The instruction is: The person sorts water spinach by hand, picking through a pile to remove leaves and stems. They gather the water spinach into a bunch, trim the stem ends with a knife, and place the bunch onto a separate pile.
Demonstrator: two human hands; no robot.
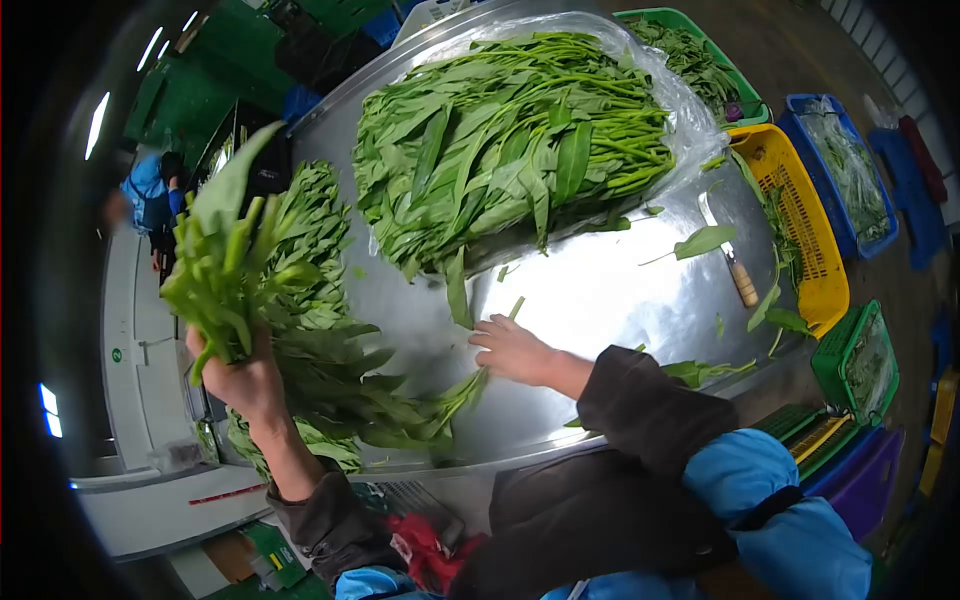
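Observation:
My left hand (245, 375) is closed around a bunch of leafy greens (225, 290), its cut stems pointing up and its leaves trailing right over the metal table (400, 290). Near the table's middle, my right hand (515, 350) has its fingers spread, close to a stem piece and the ends of some trailing stems. Whether it touches them is unclear. Beyond it lies a large pile of greens (510, 130) on clear plastic. Another row of greens (315, 240) lies along the table's left side. A curved knife with a wooden handle (742, 280) rests at the right.
Loose leaves (705, 241) are scattered on the table. Along its right side stand a yellow crate (825, 255), a blue crate (880, 235) and green crates (880, 400), with greens in several. A person in blue (148, 195) is at the far left.

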